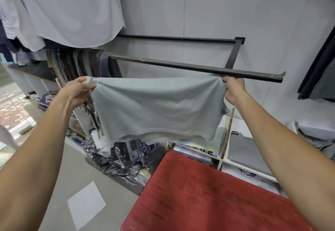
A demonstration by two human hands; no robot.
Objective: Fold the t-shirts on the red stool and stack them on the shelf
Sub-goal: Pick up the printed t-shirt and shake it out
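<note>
Holding a pale grey t-shirt [155, 107] stretched in mid-air above the red stool [208, 194], left hand [78, 91] & right hand [233, 90] each pinch a top corner. Risk: uneven tension or one pinch slipping, so fabric drops skewed onto stool.

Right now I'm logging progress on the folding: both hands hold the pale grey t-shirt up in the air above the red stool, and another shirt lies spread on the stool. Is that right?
Not quite. The head view shows the left hand and right hand holding the pale grey t-shirt up in the air above the red stool, but no other shirt lies on the stool; its red top is bare.
</note>
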